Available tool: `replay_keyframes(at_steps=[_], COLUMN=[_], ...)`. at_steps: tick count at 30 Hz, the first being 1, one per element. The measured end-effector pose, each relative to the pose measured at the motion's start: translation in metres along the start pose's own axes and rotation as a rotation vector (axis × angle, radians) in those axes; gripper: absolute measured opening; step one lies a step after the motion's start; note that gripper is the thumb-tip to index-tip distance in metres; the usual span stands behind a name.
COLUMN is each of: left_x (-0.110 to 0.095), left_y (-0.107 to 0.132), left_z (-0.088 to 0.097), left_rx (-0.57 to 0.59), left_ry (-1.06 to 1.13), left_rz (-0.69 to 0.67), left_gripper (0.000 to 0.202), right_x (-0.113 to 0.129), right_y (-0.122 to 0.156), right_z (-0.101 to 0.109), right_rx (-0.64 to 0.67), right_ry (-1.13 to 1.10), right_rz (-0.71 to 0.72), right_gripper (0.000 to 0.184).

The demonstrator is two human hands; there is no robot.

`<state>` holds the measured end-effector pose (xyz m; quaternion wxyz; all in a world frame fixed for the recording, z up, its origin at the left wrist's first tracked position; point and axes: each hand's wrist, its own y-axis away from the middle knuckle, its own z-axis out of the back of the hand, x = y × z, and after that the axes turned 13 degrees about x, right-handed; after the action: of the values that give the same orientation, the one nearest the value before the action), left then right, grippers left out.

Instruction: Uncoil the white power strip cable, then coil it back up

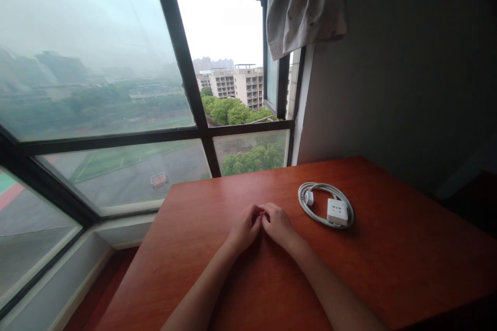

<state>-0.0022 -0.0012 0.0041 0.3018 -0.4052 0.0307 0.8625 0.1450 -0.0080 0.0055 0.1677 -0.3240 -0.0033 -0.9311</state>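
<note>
My left hand (246,227) and my right hand (277,225) rest on the reddish-brown wooden table (217,289), meeting at the fingertips and thumbs. Both have curled, closed fingers, and I see nothing held in either. To the right of my right hand, apart from it, lies a white extension cord (305,210) wound into a loose coil. Its square socket block (337,212) sits on the right side of the coil with the outlet face showing. The white plug (308,197) lies inside the loop at the left.
Beyond the table's far edge stands a dark-framed window (205,129), its right upper pane swung open. A pale spotted cloth (306,10) hangs at the upper right, beside a shaded wall (388,77). A white ledge (124,230) runs under the window at left.
</note>
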Motion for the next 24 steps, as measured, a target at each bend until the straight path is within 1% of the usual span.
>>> replay_keyframes(at_steps=[16, 24], left_x=[0.0040, 0.0022], left_y=[-0.0002, -0.0009], left_z=[-0.0007, 0.0001], left_rx=[-0.012, -0.003], left_ry=[-0.013, -0.021], left_rz=[-0.004, 0.008], left_gripper=[0.012, 0.011], right_x=[-0.0019, -0.0023], right_y=[-0.0023, -0.0015], right_z=[-0.0023, -0.0030], right_rx=[-0.003, -0.016], right_ry=[-0.009, -0.013], right_rz=[0.008, 0.017], right_gripper=[0.027, 0.026])
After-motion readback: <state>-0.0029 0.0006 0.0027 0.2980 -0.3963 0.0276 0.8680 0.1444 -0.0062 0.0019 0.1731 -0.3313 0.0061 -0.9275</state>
